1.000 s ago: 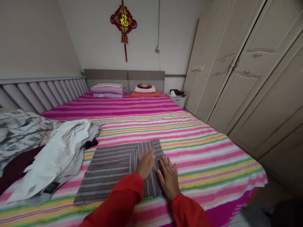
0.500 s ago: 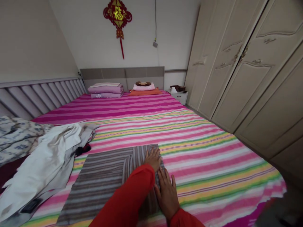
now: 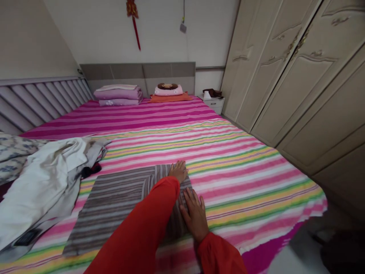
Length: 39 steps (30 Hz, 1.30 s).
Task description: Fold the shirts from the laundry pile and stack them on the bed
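Left hand (image 3: pixel 178 172) is resting on folded gray striped clothes (image 3: pixel 114 203), right hand (image 3: pixel 196 217) is touching their edge, fingers are stretching out straight, white clothes (image 3: pixel 42 179) are lying left of the fingers

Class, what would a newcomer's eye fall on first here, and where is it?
Probably the bright striped sheet spread across the middle of the view. Next, the red sleeves in the foreground, with the left hand at the far right corner of the grey striped cloth and the right hand by its right edge. A red tassel hangs high on the wall.
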{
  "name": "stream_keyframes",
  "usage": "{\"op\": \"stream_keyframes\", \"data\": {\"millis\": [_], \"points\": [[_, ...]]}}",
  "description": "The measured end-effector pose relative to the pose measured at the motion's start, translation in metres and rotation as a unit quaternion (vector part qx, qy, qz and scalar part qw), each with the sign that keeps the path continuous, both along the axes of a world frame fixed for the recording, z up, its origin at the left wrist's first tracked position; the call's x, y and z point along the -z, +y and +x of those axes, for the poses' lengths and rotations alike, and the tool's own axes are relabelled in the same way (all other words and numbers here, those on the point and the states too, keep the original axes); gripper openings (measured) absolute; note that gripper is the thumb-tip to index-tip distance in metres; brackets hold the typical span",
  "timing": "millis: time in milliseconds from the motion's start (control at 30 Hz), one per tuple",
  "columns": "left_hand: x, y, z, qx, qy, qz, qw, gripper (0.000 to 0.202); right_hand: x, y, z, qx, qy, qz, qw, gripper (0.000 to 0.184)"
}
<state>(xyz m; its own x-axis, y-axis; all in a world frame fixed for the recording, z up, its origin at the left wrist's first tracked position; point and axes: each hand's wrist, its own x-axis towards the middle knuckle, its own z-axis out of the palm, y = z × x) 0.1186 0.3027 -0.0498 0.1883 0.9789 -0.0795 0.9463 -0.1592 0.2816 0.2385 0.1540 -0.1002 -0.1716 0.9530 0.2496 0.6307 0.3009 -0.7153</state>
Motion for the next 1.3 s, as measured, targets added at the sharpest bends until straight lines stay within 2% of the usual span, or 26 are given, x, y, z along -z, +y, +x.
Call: {"op": "stream_keyframes", "data": {"millis": [67, 100, 167, 233, 267, 400, 533, 633, 700, 767, 900, 1000, 1033, 1100, 1167, 1233, 1300], "points": [[-0.004, -0.014, 0.001, 0.015, -0.007, -0.008, 1.000, 0.059, -0.004, 0.005, 0.008, -0.007, 0.169, -0.070, 0.983, 0.055], [-0.005, -0.024, 0.003, 0.027, -0.010, -0.010, 1.000, 0.059, -0.006, 0.007, 0.012, 0.000, 0.266, -0.099, 0.959, 0.058], [-0.006, -0.047, 0.006, 0.055, -0.016, -0.013, 0.998, 0.057, -0.008, 0.011, 0.017, 0.027, 0.432, -0.137, 0.891, 0.065], [-0.005, -0.072, 0.010, 0.089, -0.018, -0.005, 0.996, 0.056, -0.008, 0.012, 0.019, 0.049, 0.522, -0.149, 0.838, 0.071], [-0.003, -0.084, 0.011, 0.107, -0.017, 0.005, 0.994, 0.056, -0.008, 0.013, 0.020, 0.054, 0.539, -0.151, 0.827, 0.073], [0.010, -0.128, 0.015, 0.158, 0.003, 0.053, 0.986, 0.066, -0.007, 0.013, 0.019, 0.065, 0.534, -0.152, 0.829, 0.078], [0.027, -0.168, 0.011, 0.205, 0.010, 0.098, 0.974, 0.065, -0.010, 0.013, 0.021, 0.087, 0.482, -0.152, 0.858, 0.075], [0.039, -0.195, 0.000, 0.246, -0.001, 0.142, 0.959, 0.062, -0.013, 0.013, 0.021, 0.092, 0.453, -0.156, 0.873, 0.078], [0.043, -0.206, -0.014, 0.251, -0.009, 0.157, 0.955, 0.060, -0.013, 0.013, 0.020, 0.099, 0.436, -0.154, 0.881, 0.079], [0.044, -0.212, -0.033, 0.212, -0.010, 0.160, 0.964, 0.059, -0.012, 0.012, 0.018, 0.112, 0.414, -0.143, 0.892, 0.078], [0.041, -0.211, -0.084, 0.085, -0.033, 0.144, 0.985, 0.055, -0.006, 0.012, 0.015, 0.129, 0.386, -0.121, 0.905, 0.073], [0.035, -0.209, -0.128, 0.048, -0.098, 0.145, 0.983, 0.043, -0.003, 0.012, 0.013, 0.130, 0.381, -0.112, 0.909, 0.072], [0.031, -0.208, -0.144, 0.019, -0.127, 0.162, 0.978, 0.039, -0.003, 0.012, 0.013, 0.132, 0.377, -0.111, 0.910, 0.072], [0.020, -0.207, -0.178, -0.106, -0.167, 0.211, 0.957, 0.037, -0.005, 0.011, 0.012, 0.136, 0.369, -0.111, 0.913, 0.071], [0.006, -0.205, -0.213, -0.292, -0.169, 0.220, 0.915, 0.043, -0.007, 0.010, 0.012, 0.135, 0.364, -0.113, 0.914, 0.069], [-0.008, -0.202, -0.245, -0.443, -0.151, 0.170, 0.867, 0.053, -0.009, 0.010, 0.013, 0.131, 0.362, -0.115, 0.916, 0.066], [-0.018, -0.197, -0.269, -0.508, -0.143, 0.114, 0.842, 0.061, -0.009, 0.010, 0.014, 0.129, 0.361, -0.118, 0.916, 0.065]]}}
